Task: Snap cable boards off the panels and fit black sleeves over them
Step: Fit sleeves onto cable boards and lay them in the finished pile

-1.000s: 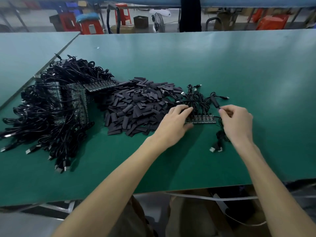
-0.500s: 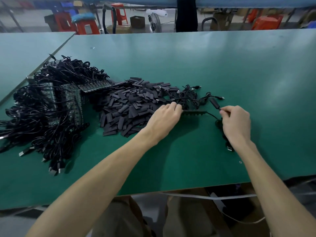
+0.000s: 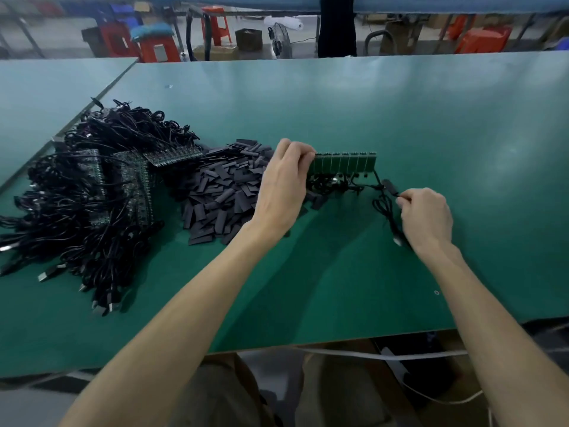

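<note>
Head view: your left hand (image 3: 283, 186) pinches the left end of the panel (image 3: 345, 164), which stands on edge just right of the sleeve pile (image 3: 221, 195). Your right hand (image 3: 426, 217) pinches a cable (image 3: 383, 208) further right. Brace the panel firmly and bend one board only.

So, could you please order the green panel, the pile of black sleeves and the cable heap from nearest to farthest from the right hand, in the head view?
1. green panel, gripped by the left hand, just up-left of the right hand, which pinches a cable.
2. pile of black sleeves, mid-table.
3. cable heap, far left.
</note>
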Available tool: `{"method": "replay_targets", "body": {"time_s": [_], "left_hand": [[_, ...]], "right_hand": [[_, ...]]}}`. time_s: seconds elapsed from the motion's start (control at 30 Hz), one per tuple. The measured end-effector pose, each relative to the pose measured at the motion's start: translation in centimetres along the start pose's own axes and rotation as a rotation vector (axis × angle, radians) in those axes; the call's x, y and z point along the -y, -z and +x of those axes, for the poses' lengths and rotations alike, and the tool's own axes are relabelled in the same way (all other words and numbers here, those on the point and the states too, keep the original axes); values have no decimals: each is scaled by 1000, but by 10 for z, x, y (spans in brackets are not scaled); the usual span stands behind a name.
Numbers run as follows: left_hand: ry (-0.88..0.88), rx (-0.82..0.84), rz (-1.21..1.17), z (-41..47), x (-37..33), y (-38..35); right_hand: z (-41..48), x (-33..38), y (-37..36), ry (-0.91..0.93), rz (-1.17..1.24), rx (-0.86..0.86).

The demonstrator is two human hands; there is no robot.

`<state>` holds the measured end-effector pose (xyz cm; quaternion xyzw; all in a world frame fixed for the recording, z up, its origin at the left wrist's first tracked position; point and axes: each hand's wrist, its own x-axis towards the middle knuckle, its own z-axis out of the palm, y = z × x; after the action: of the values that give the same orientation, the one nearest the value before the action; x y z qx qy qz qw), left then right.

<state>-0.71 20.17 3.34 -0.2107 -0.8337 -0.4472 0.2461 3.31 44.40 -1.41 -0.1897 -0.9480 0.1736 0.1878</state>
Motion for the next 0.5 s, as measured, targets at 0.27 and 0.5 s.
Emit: {"method": "replay_targets", "body": {"time_s": [0.27,0.5], "left_hand": [[4,-180,-44,19,-17,36],[110,-186,-191,22,-37,73]], "right_hand": [[-7,4,-4,-3,-26,10],[-18,25,2,79,73,-91]]}}
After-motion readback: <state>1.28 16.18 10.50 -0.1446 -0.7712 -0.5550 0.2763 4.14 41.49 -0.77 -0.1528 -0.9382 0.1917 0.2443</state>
